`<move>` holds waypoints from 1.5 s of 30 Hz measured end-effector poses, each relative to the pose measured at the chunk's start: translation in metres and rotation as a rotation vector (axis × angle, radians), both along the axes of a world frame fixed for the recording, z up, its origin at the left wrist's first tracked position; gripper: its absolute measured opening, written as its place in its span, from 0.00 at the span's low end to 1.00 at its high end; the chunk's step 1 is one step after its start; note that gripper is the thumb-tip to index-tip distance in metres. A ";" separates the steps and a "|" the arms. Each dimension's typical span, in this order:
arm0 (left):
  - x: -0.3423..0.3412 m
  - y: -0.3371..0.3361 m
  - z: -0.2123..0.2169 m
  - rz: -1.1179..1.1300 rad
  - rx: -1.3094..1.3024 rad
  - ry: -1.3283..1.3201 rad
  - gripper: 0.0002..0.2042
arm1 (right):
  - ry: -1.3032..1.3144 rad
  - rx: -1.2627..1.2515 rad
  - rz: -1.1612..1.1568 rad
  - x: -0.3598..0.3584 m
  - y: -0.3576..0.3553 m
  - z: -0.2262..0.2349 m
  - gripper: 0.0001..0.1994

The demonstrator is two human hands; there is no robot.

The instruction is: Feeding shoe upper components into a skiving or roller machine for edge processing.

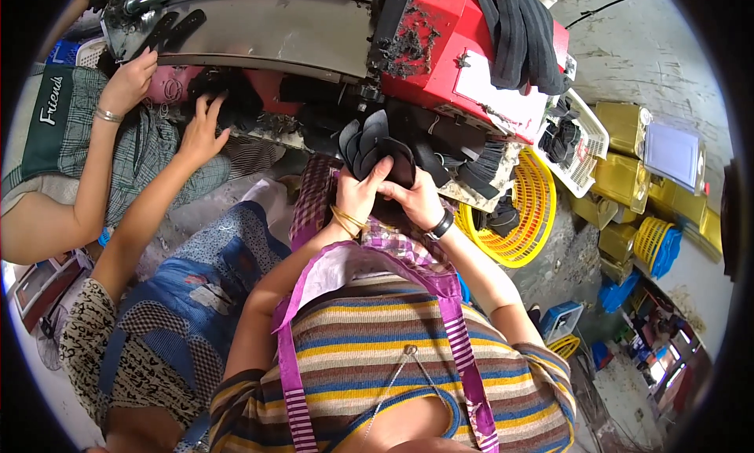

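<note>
My left hand (360,192) and my right hand (416,200) meet in front of my chest and both grip a fanned stack of flat black sole-shaped pieces (375,145). The left thumb presses on the front piece; the right hand holds the stack's lower right side. A gold bangle sits on my left wrist and a black watch on my right. The stack is held just below the edge of a grey and red machine (314,29) crusted with black scraps.
Two co-workers' hands (128,80) (200,131) reach to black pieces at the machine's left. A yellow basket (526,210) with black pieces stands right of my hands, a white basket (585,143) beyond it. Dark socks (518,33) lie on the red housing. Yellow canisters (628,178) stand far right.
</note>
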State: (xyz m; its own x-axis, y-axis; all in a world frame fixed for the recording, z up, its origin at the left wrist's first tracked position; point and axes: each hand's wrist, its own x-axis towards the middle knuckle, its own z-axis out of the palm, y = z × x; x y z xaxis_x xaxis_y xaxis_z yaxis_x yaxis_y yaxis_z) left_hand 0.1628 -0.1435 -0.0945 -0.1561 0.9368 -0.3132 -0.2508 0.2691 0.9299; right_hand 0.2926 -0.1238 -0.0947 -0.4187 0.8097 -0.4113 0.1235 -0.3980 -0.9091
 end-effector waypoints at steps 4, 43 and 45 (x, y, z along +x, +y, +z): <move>0.007 0.006 0.035 0.133 -0.193 -0.669 0.12 | 0.206 -0.197 -0.201 0.007 0.003 0.001 0.10; 0.008 0.005 -0.009 0.034 -0.157 -0.143 0.13 | 0.224 -0.343 -0.214 0.032 -0.007 0.000 0.10; 0.004 0.003 -0.008 0.025 -0.283 -0.301 0.15 | 0.220 -0.348 -0.230 0.037 -0.001 0.001 0.10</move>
State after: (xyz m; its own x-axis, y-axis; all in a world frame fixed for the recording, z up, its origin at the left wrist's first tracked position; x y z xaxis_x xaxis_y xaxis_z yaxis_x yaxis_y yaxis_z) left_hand 0.1670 -0.1407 -0.1024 -0.0396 0.8044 -0.5928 -0.5097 0.4940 0.7044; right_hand 0.3300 -0.1251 -0.0934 -0.3524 0.7215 -0.5961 -0.1839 -0.6779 -0.7118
